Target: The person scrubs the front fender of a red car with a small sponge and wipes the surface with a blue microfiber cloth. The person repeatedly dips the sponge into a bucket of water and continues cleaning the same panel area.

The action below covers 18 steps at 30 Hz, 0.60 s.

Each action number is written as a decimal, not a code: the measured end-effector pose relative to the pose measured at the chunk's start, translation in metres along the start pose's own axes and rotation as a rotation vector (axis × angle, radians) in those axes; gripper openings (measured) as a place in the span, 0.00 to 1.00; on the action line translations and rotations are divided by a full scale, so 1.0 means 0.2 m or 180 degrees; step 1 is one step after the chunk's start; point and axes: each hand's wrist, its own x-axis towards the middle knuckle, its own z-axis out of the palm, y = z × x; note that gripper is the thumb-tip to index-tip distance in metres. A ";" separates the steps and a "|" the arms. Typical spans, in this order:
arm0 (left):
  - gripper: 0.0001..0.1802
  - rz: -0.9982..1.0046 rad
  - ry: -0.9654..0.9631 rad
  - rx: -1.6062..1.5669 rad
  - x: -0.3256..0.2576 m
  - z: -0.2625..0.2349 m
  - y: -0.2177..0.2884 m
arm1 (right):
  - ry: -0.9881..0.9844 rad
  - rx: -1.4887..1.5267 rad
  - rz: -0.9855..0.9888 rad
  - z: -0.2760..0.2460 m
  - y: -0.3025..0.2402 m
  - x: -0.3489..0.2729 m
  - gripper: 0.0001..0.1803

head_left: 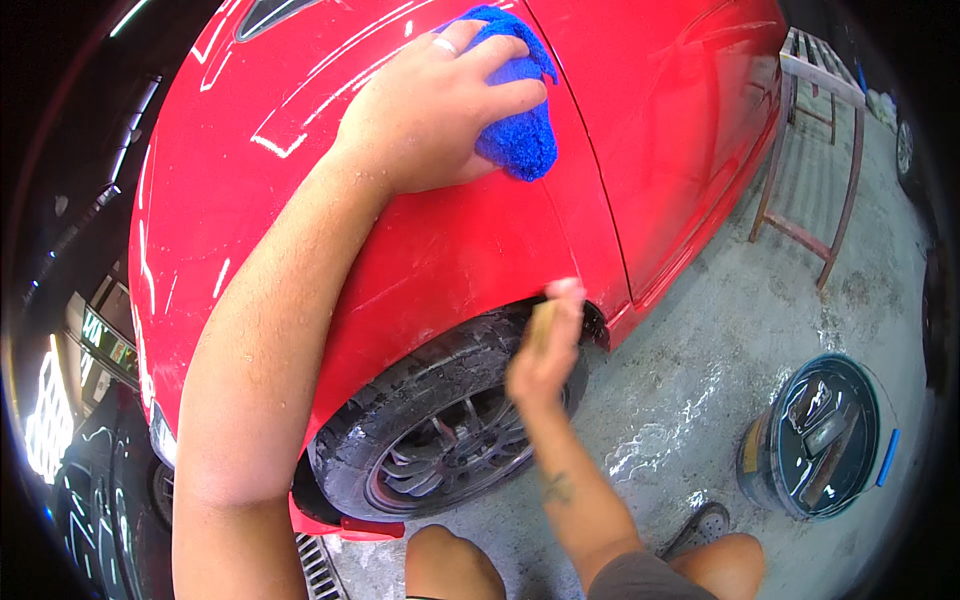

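wet concrete floor point(700, 330), metal stand point(810, 150)

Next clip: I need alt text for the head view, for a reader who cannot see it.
A person's left hand presses a blue microfibre cloth against a red car's fender, while the right hand holds a tan brush or sponge at the wheel arch above the front tyre. A bucket of dark water and a metal stand sit on wet concrete.
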 end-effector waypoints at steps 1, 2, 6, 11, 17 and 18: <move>0.41 -0.0009 0.0003 -0.0003 0.00 0.00 0.00 | -0.0393 -0.0357 -0.0658 0.01 -0.15 -0.04 0.38; 0.41 -0.0011 -0.0039 -0.0015 -0.02 0.01 0.01 | -0.0688 -0.0365 -0.0841 0.06 -0.29 -0.09 0.39; 0.39 0.0013 -0.0023 0.0095 -0.06 -0.06 -0.03 | -0.0647 -0.0473 -0.1133 0.02 -0.09 -0.03 0.35; 0.40 -0.0025 -0.0063 -0.0048 0.01 0.00 0.01 | 0.0214 0.0183 0.0171 0.03 0.09 0.00 0.31; 0.40 0.0012 -0.0073 0.0092 -0.07 -0.06 -0.04 | -0.0968 -0.0605 -0.0826 0.04 -0.30 -0.11 0.43; 0.40 0.0034 -0.0041 0.0041 -0.04 -0.05 -0.04 | -0.0651 -0.0722 -0.0702 0.02 -0.12 -0.07 0.39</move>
